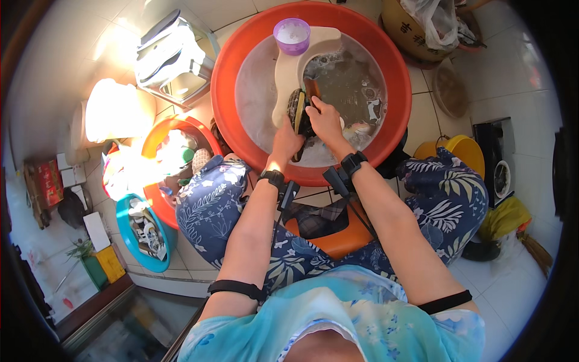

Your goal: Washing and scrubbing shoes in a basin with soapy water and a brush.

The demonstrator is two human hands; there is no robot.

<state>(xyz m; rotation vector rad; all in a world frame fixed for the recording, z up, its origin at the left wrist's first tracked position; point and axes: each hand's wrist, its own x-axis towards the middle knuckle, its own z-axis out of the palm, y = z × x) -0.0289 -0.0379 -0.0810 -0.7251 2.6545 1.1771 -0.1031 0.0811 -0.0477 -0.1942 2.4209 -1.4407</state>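
Observation:
A large orange plastic basin (221,90) of cloudy, soapy water stands before me. My left hand (288,141) grips a dark shoe (295,108) with a pale edge, its sole side turned toward the left. In my right hand (326,118) is a brush with a brown handle (311,88), close beside the shoe; its bristles cannot be made out. Behind them a curved beige plastic board (286,74) lies across the basin, bearing a purple cup of white powder (291,38). Something pale lies in the water (357,129) to the right of my right hand.
At the left stand a smaller orange basin (149,190) with assorted items and a teal basin (169,244) holding shoes. A folding metal stool (174,59) is at the upper left. To the right are a yellow bucket (470,156) and a large brown pot (402,31).

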